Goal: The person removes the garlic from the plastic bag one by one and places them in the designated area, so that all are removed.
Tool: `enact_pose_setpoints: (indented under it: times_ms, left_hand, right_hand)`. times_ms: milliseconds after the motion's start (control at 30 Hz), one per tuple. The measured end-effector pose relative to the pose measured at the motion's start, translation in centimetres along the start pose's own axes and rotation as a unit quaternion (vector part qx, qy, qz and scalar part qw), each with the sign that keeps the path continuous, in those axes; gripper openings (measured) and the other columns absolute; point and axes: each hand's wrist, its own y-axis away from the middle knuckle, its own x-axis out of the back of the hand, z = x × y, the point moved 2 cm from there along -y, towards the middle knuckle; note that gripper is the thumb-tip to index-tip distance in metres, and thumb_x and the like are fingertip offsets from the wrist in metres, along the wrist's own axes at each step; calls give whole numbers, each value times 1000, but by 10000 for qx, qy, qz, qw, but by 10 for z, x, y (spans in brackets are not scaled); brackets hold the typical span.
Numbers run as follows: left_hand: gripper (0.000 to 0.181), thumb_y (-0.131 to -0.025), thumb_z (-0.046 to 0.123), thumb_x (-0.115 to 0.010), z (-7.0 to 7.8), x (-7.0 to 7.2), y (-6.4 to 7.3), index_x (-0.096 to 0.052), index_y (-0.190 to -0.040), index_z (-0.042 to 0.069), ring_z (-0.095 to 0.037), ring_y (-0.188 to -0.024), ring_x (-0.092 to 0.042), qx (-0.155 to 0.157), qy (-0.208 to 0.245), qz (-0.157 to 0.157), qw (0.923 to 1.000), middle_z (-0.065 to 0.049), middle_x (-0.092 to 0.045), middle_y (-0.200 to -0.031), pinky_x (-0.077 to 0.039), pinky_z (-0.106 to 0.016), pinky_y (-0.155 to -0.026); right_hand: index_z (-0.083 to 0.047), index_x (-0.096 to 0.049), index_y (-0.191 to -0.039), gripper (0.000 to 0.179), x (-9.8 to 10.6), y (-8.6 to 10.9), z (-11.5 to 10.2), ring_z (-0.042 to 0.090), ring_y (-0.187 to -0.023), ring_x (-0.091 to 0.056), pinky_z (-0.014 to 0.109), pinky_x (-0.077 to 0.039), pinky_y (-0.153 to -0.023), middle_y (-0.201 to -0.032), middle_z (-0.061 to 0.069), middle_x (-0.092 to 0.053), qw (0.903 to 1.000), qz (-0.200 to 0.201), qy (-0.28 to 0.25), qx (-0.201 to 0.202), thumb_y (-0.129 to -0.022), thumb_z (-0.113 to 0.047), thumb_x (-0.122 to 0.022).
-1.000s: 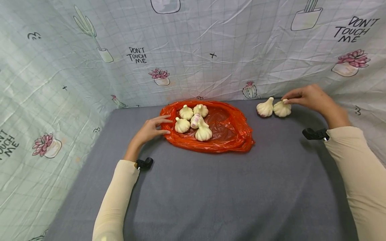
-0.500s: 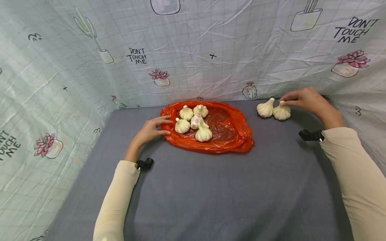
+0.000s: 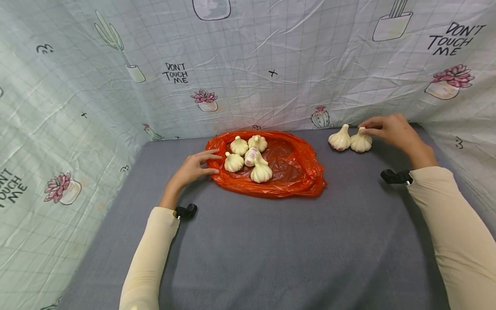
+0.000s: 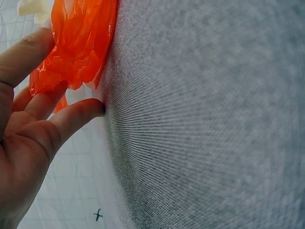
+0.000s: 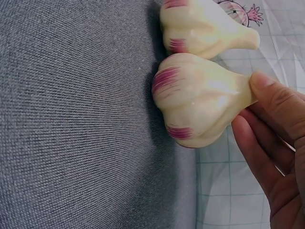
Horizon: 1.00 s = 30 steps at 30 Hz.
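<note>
Pinching the stem of a cream, purple-streaked garlic bulb (image 3: 361, 141) between thumb and fingers of the right hand (image 3: 395, 131), upright on the grey woven cloth (image 3: 279, 249), right beside a second cream bulb (image 3: 339, 138). With loosely spread, open fingers of the left hand (image 3: 190, 169), touching the left rim of a crumpled orange-red plastic bag (image 3: 255, 189) around five more cream bulbs (image 3: 261, 173).
</note>
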Motion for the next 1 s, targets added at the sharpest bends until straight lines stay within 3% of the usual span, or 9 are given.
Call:
enact_pose_setpoints:
  times_ms: [333, 400, 500, 633, 767, 867, 933, 1000]
  left_hand:
    - [45, -89, 22, -80, -1, 0, -1, -70, -132, 14, -25, -147, -39, -11, -8, 5, 10000, -4, -52, -153, -42, -49, -110]
    - [45, -89, 21, -80, -1, 0, -1, -70, -132, 13, -25, -146, -39, -9, -19, 1, 10000, -4, -52, -153, -42, -49, -110]
    - [45, -89, 21, -80, -1, 1, -1, -70, -132, 13, -26, -147, -39, -2, -48, -7, 10000, -4, -52, -153, -42, -50, -110]
    - [45, -89, 21, -80, -1, 0, 0, -70, -132, 12, -26, -147, -38, 27, -79, -25, 10000, -3, -52, -153, -41, -49, -112]
    - [45, -89, 22, -80, -1, 0, 0, -69, -133, 13, -26, -147, -38, 44, -73, -27, 10000, -3, -52, -153, -41, -49, -112]
    - [45, -89, 22, -80, -1, 0, 0, -69, -133, 13, -26, -147, -38, 49, -62, -24, 10000, -3, -51, -153, -40, -50, -112]
    - [45, -90, 22, -80, -1, 0, 0, -69, -133, 12, -26, -147, -38, 50, -55, -22, 10000, -3, -51, -153, -41, -50, -112]
    - [45, -89, 21, -80, -1, 0, 0, -69, -133, 12, -26, -147, -38, 43, -48, -7, 10000, -3, -51, -153, -41, -50, -111]
  right_hand:
    - [-8, -76, -117, 29, 3, 4, -6, -20, -82, -52, 11, -39, -70, -102, 12, -78, 9989, -143, -294, -345, -91, -21, -78]
    - [-8, -74, -122, 33, 5, 3, -11, -15, -87, -58, 11, -40, -73, -109, 13, -76, 9983, -213, -356, -418, -93, -24, -77]
    - [-7, -72, -126, 37, 8, 1, -23, 5, -97, -70, 11, -42, -76, -117, 15, -74, 9975, -278, -473, -453, -93, -23, -77]
    - [-5, -71, -127, 38, 9, -7, -43, 33, -104, -71, 29, -53, -83, -120, 15, -73, 9986, -301, -432, -96, -92, -17, -77]
    - [-7, -72, -125, 35, 7, -16, -63, 34, -101, -71, 39, -54, -83, -114, 13, -75, 9984, -200, -255, 457, -91, -16, -77]
    - [-7, -75, -121, 34, 2, -21, -81, 30, -96, -73, 31, -52, -78, -106, 10, -78, 9961, -127, -316, 811, -88, -12, -80]
    - [-5, -75, -119, 33, -2, -24, -93, 29, -93, -74, 39, -54, -77, -103, 10, -78, 9936, -172, -411, 1042, -86, -10, -80]
    - [-5, -76, -117, 32, -7, -27, -105, 28, -92, -74, 38, -55, -77, -103, 9, -78, 9914, -251, -541, 1166, -86, -9, -81]
